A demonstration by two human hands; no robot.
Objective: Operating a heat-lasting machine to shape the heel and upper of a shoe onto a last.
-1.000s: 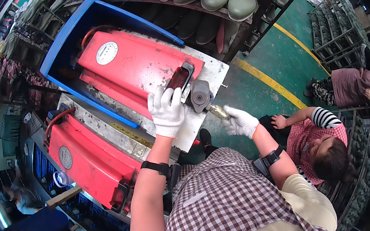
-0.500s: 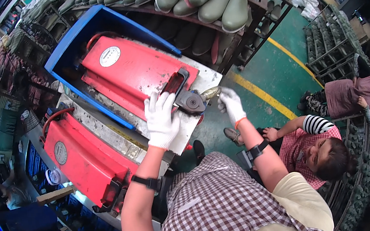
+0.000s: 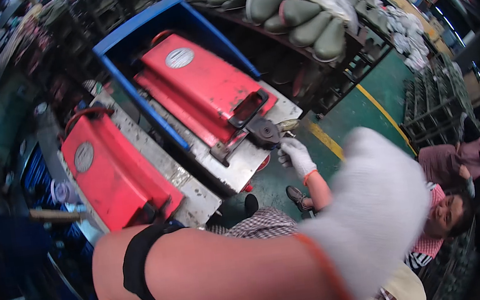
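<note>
My left hand (image 3: 372, 200), in a white knitted glove with an orange cuff, is raised close in front of the view. It is blurred and its fingers cannot be made out. My right hand (image 3: 296, 156), gloved too, is at the outer end of a red machine (image 3: 205, 82), with fingers curled just below a dark grey round head (image 3: 264, 132). What they hold, if anything, is hidden. A shiny greenish-gold piece (image 3: 289, 125) sticks out beside the head, above my fingers. A black-framed opening (image 3: 248, 108) is behind the head.
A blue open-fronted housing (image 3: 150, 98) surrounds the red machine. A second red machine (image 3: 114, 171) stands at left. Olive-green boots (image 3: 270, 2) fill a rack at the back. Close at right is a co-worker in a pink checked garment (image 3: 428, 244); another person (image 3: 460, 159) stands farther right.
My left hand has left the machine and swung up and right, close to the view. The right hand has shifted from the shiny piece's tip to below the head. The view has moved too.
</note>
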